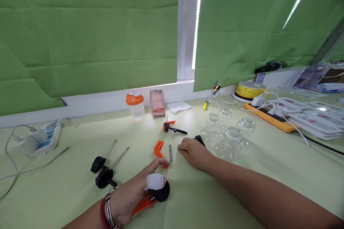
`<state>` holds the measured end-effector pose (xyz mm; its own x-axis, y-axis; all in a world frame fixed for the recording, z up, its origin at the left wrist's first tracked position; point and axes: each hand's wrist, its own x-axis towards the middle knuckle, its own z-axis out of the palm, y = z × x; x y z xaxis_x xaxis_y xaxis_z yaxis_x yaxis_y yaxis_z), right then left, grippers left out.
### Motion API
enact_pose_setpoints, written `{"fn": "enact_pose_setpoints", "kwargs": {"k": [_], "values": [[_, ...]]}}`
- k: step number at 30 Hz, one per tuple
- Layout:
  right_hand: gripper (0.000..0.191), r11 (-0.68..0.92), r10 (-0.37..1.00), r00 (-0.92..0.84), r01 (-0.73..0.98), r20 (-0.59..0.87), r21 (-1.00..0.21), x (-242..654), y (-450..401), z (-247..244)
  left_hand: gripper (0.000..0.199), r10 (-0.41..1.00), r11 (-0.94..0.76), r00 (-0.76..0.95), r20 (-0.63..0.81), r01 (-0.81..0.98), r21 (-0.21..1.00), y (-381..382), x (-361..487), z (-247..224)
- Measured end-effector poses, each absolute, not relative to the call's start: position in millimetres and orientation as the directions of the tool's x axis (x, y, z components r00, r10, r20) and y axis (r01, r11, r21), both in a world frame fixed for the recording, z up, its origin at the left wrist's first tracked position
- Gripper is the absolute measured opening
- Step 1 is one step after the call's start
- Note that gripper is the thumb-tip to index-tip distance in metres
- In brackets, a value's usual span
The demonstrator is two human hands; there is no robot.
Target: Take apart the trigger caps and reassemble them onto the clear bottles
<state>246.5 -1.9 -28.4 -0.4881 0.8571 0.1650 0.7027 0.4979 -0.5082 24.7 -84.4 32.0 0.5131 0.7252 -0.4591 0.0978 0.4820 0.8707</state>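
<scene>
My left hand (134,189) curls around an orange tool with a round black end (162,192). One of its fingers wears a white wrap, and another digit stretches toward an orange curved piece (158,148). Beside that piece lies a pair of thin metal pins (171,152). My right hand (195,152) rests on the table, fingertips pinched together at a tiny shiny bit too small to name. A black part (200,140) shows just behind this hand. Farther back lies an orange-and-black assembly (169,127) with a black rod.
Two black knobs with metal shafts (104,178) lie at left, near a power strip (49,139). Several glass jars (233,137) stand close to my right forearm. An orange-lidded cup (135,105) and white paper (179,107) sit at the back. An orange power strip (271,118) lies right.
</scene>
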Motion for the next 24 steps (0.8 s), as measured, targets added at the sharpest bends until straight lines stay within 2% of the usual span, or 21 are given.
{"fn": "enact_pose_setpoints", "kwargs": {"k": [5, 11, 19, 24], "values": [[0.024, 0.481, 0.867, -0.477, 0.717, 0.147, -0.504, 246.8, -0.1, -29.0, 0.053, 0.709, 0.533, 0.534, -0.461, 0.022, 0.846, -80.4, 22.6, 30.6], [0.021, 0.437, 0.883, -0.455, 0.704, 0.117, -0.559, 247.5, 1.6, -29.8, 0.048, 0.68, 0.54, 0.574, -0.456, 0.03, 0.841, -75.9, 19.8, 28.9], [0.012, 0.44, 0.876, -0.476, 0.726, 0.075, -0.529, 249.9, -0.7, -24.9, 0.045, 0.678, 0.539, 0.578, -0.454, 0.029, 0.842, -75.0, 18.2, 26.7], [0.012, 0.482, 0.859, -0.504, 0.74, 0.089, -0.469, 248.4, -7.1, -18.6, 0.043, 0.675, 0.544, 0.59, -0.443, 0.008, 0.839, -74.9, 17.0, 25.1]]}}
